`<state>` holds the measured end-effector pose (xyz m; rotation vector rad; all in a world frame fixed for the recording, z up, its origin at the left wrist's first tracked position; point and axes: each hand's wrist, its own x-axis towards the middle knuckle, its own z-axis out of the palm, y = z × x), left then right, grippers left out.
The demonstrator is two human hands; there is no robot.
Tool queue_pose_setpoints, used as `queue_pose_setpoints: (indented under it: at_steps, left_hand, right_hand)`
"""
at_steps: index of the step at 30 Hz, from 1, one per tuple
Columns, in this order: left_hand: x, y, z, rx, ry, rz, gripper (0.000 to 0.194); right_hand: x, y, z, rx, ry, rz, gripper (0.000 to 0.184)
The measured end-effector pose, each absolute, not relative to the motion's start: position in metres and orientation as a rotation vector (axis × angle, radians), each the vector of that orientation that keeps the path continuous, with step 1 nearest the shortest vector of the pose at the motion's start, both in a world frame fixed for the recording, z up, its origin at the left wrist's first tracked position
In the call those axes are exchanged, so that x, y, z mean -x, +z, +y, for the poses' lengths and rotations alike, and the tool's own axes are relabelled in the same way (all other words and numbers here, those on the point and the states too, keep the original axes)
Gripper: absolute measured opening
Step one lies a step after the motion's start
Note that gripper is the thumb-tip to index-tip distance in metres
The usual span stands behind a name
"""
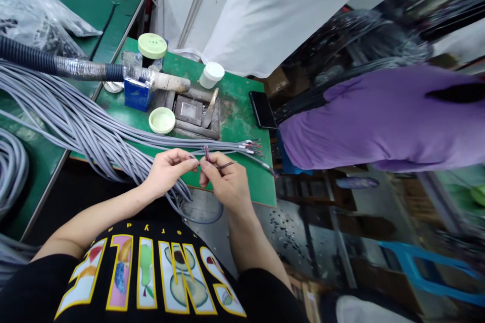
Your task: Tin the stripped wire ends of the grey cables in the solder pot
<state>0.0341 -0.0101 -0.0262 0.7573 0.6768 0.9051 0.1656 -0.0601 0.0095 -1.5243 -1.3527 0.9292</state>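
Note:
My left hand [170, 170] and my right hand [230, 181] meet fingertip to fingertip at the front edge of the green table. Thin dark and reddish wires [206, 152] stick out from between the fingers of my right hand. My left thumb and forefinger are pinched together close to them; what they grip is too small to make out. Just behind the hands runs a thick bundle of grey cables [125, 133], whose stripped ends with red and dark wires [252, 147] lie to the right. One grey cable loops down below the hands.
A soldering pot [189, 110] with a scraper [210, 108] stands behind the cables, near a ribbed hose [76, 68], white cup [211, 75], pale green dish [161, 120] and black phone [262, 110]. People in white [257, 15] and purple [379, 116] clothing are nearby.

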Motion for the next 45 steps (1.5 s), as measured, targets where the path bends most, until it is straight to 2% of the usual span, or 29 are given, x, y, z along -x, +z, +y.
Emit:
queue_pose_setpoints:
  at_steps: [9,23,33,40,45]
  left_hand:
    - [-0.035,-0.039,-0.008,-0.689,0.900,0.643,0.033]
    - [-0.030,-0.038,-0.003,-0.527,0.874,0.581,0.030]
    - [-0.023,-0.043,0.004,-0.778,0.976,0.589,0.021]
    - [-0.020,-0.038,0.008,-0.749,0.938,0.578,0.026]
    - [-0.024,-0.041,0.007,-0.596,0.874,0.572,0.035]
  right_hand:
    - [-0.164,0.004,-0.057,1.470,1.017,-1.262,0.026]
    - [-0.165,-0.003,-0.050,1.407,1.175,-1.169,0.031]
    - [-0.164,-0.005,-0.047,1.373,1.276,-1.148,0.032]
    - [-0.162,-0.004,-0.045,1.364,1.258,-1.185,0.029]
    - [-0.161,-0.005,-0.043,1.388,1.092,-1.209,0.022]
